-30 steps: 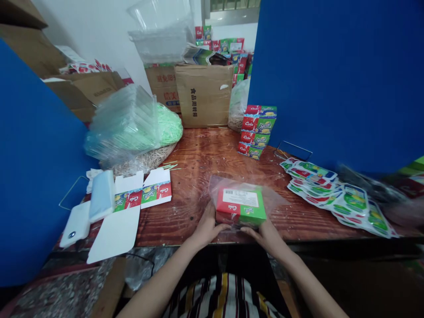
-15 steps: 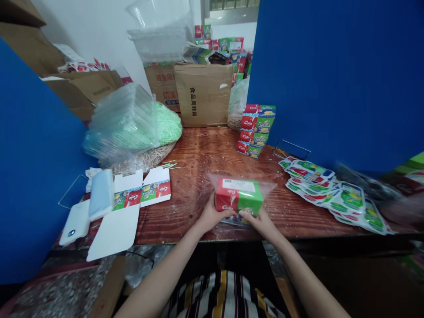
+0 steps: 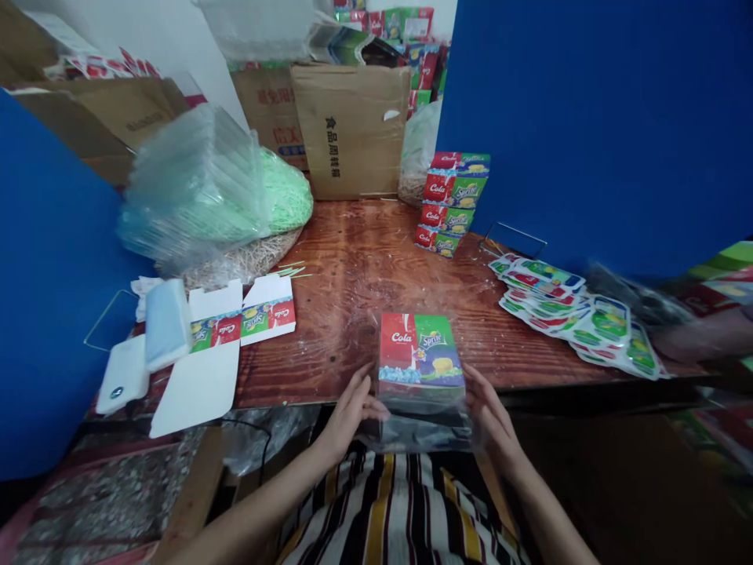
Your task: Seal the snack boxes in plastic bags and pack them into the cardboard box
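Observation:
A red and green Cola/Sprite box (image 3: 419,350) lies face up inside a clear plastic bag (image 3: 417,424) at the near edge of the wooden table (image 3: 353,267). My left hand (image 3: 348,410) grips the bag's left side, fingers curled round it. On the bag's right side my right hand (image 3: 492,416) holds it the same way. The bag's open end hangs over the table edge toward my striped shirt.
Flat unfolded boxes (image 3: 235,329) and a white device (image 3: 121,383) lie at the left. A stack of finished boxes (image 3: 450,204) stands at the back right, printed sheets (image 3: 576,314) at the right. Bagged clear trays (image 3: 194,188), cardboard cartons (image 3: 353,125) and blue panels surround the table.
The box has been turned from standing on edge to lying flat with its printed face up, and pulled nearer to me; both hands moved to the bag's sides. The camera tilted down.

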The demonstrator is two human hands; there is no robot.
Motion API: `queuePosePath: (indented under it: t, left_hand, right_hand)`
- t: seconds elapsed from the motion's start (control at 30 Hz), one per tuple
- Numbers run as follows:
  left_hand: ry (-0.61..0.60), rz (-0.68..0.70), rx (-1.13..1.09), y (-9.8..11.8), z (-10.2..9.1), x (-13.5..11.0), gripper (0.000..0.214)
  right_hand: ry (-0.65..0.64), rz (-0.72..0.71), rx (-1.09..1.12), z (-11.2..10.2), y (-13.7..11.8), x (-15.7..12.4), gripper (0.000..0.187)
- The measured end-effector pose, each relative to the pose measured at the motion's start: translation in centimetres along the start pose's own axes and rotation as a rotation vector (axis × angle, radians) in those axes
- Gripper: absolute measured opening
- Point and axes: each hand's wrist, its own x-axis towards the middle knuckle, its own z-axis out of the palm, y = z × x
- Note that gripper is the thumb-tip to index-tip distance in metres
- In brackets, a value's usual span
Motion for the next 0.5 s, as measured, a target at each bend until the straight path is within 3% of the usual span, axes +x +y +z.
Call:
queuePosePath:
  t: [0.1,0.2,0.27,0.33,0.4,0.5]
  left_hand:
    - [0.041,0.187,0.191,-2.0,-0.9,-1.0,0.055]
    - [0.059,0.308,0.446,-2.8,-1.2,-1.0,0.062]
    - [0.095,0.295,0.592,-2.7,-1.1,-0.6,0.064]
    - [0.158,0.296,0.702,-2.2,-0.8,-0.2,0.045]
    - [0.196,0.370,0.759,-1.7,-0.3,0.2,0.021]
    - [0.170,0.529,0.807,-1.6,0.4,0.4,0.026]
  right_hand:
    - [-0.091,-0.177,-0.054,1.0,0.6,-2.0,0.069]
    - [0.044,-0.287,-0.215,2.4,1.1,-1.9,0.072]
    - [0.187,-0.303,-0.275,3.0,1.4,-1.3,0.062]
    - [0.291,-0.319,-0.345,3.2,1.3,-0.8,0.040]
    - [0.351,-0.332,-0.406,3.0,0.8,-0.5,0.018]
    - [0.414,-0.326,-0.429,2.4,-0.2,-0.8,0.009]
